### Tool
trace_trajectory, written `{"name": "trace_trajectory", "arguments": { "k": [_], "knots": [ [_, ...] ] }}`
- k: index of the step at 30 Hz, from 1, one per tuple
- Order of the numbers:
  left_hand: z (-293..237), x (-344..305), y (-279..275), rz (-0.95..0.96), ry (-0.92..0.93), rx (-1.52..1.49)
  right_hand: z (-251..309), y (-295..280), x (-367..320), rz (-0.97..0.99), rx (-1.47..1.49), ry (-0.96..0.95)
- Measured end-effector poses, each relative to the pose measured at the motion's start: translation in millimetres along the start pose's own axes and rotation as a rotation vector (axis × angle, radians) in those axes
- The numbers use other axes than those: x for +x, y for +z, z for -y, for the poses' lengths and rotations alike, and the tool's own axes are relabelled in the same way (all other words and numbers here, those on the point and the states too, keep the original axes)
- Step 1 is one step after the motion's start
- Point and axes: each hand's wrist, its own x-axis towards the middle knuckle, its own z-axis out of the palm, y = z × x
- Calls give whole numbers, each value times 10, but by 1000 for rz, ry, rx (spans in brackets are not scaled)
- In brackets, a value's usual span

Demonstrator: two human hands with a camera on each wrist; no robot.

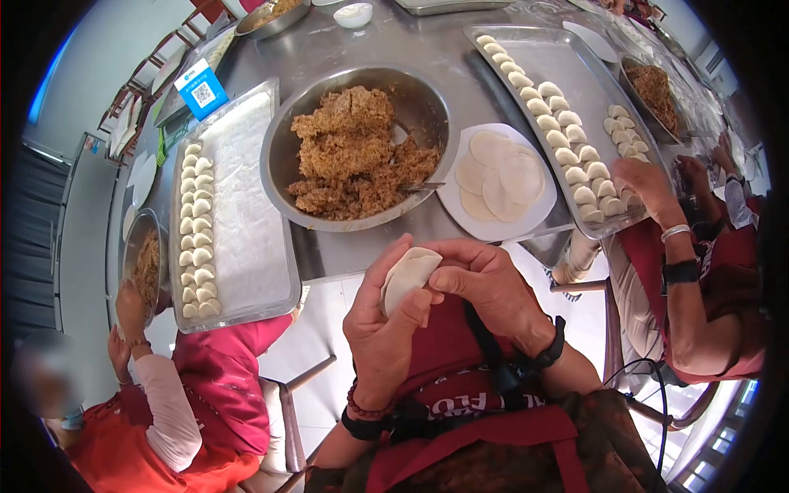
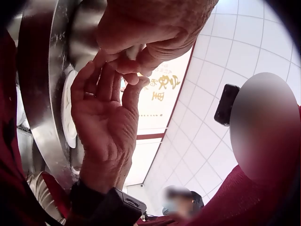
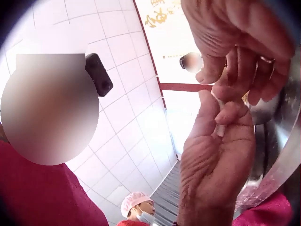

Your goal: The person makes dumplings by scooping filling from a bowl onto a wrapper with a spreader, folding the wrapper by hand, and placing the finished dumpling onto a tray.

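A folded half-moon dumpling [image 1: 408, 281] is held upright above my lap, just in front of the table edge. My left hand [image 1: 380, 327] grips it between thumb and fingers, and the thumb lies along its near side. From the other side my right hand [image 1: 500, 294] pinches the dumpling's edge with thumb and forefinger. In the left wrist view, the left hand [image 2: 155, 30] covers nearly all of the dough. Only a pale sliver of dumpling [image 3: 219, 129] shows between the fingers in the right wrist view.
Beyond my hands stand a steel bowl [image 1: 275, 177] of brown filling and a white plate [image 1: 454, 215] of round wrappers [image 1: 493, 177]. Trays with rows of dumplings flank them, one left [image 1: 246, 263], one right [image 1: 567, 66]. People work close on both sides.
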Motion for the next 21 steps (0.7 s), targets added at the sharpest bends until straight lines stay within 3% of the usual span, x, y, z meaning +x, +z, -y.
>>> {"name": "trace_trajectory", "arguments": {
  "k": [6,10,13,21],
  "knots": [
    [-51,-17,53,-29,34,152,-30,40,22,-93,-128,-233],
    [-36,-24,-3,28,31,249,-23,-11,-7,-37,-184,-201],
    [15,-15,-43,59,133,389,-1,-15,-10,-2,-161,-189],
    [-22,-77,-14,35,-14,236,-51,-74,-23,78,-103,-221]
  ]
}}
